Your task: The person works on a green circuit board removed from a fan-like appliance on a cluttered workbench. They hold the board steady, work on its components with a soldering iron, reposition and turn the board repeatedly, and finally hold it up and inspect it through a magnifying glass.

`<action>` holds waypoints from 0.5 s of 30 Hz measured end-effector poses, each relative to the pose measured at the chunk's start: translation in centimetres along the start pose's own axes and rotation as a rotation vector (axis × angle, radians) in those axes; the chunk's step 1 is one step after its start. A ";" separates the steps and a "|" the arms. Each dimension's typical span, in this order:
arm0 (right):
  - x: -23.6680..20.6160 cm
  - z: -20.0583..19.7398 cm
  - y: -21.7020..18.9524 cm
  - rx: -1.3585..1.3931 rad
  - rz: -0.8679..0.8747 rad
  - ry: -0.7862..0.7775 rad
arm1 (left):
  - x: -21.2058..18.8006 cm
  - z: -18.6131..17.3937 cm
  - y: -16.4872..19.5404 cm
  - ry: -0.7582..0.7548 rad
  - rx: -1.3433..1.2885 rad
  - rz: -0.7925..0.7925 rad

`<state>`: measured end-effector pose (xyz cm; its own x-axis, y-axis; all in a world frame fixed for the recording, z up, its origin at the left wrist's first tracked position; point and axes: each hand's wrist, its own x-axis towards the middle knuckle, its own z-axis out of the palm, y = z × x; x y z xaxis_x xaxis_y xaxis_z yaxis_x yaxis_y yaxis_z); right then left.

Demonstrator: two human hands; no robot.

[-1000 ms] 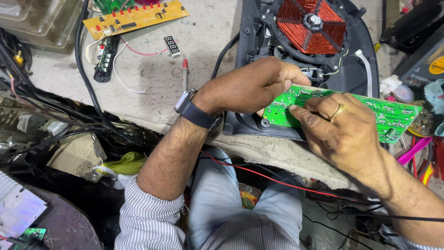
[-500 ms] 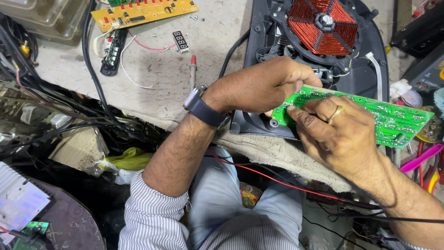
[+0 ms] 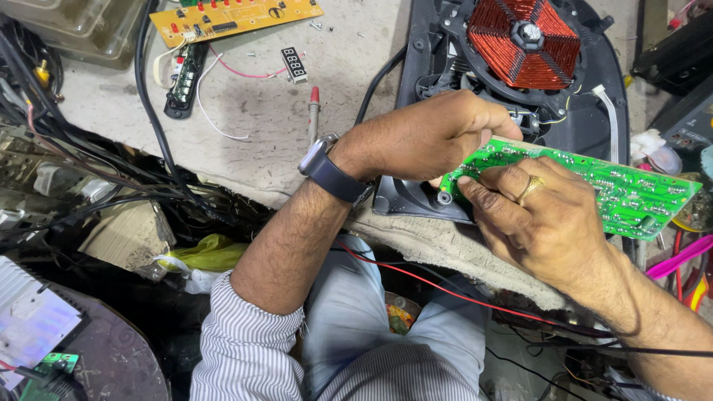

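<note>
Cooker base: the black cooker base lies open on the bench, its red coil at the top.
Green board: the green circuit board is held over the base's near edge, long axis running left to right and dipping slightly rightward.
Left hand: the left hand curls from above onto the board's left end, fingers closed on it.
Right hand: the right hand pinches that same corner from below, nearer the body.
Change: the view has drifted a little; both grips are the same as half a second ago.
</note>
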<state>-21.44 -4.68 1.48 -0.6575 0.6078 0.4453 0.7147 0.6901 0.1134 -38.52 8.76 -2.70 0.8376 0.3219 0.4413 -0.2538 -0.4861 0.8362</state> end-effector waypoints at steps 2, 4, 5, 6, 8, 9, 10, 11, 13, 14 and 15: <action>0.1 0.0 0.1 -0.018 -0.003 0.014 | 0.1 0.0 0.1 -0.009 -0.011 -0.045; 0.0 -0.1 0.0 -0.022 0.001 0.004 | 0.0 0.1 0.3 0.005 -0.009 -0.078; 0.0 0.0 0.0 -0.022 0.001 0.002 | -0.1 0.1 0.3 0.008 -0.017 -0.070; 0.0 0.0 -0.1 -0.006 0.001 -0.002 | 0.0 0.1 0.4 0.009 -0.024 -0.061; 0.0 0.0 0.0 0.014 0.004 -0.006 | 0.0 0.1 0.3 0.007 -0.025 -0.052; 0.0 -0.1 0.1 0.014 0.009 0.005 | 0.0 0.0 0.2 0.005 -0.021 -0.056; 0.0 -0.1 0.2 0.015 0.013 0.015 | 0.0 0.0 0.0 0.003 -0.018 -0.060; 0.1 -0.1 0.3 0.018 0.015 0.023 | 0.1 0.1 -0.2 0.008 0.007 -0.030; 0.1 -0.1 0.2 0.014 -0.013 -0.007 | 0.1 0.1 -0.5 0.023 0.059 0.027; 0.1 -0.2 0.2 0.011 -0.028 -0.023 | 0.1 0.1 -0.7 0.025 0.059 0.026; 0.2 -0.2 0.2 0.002 -0.035 -0.017 | 0.2 0.1 -0.9 0.024 0.059 0.027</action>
<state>-21.38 -4.50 1.80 -0.6862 0.5899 0.4256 0.6908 0.7118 0.1272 -38.11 9.12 -3.39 0.8188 0.3270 0.4718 -0.2464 -0.5421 0.8034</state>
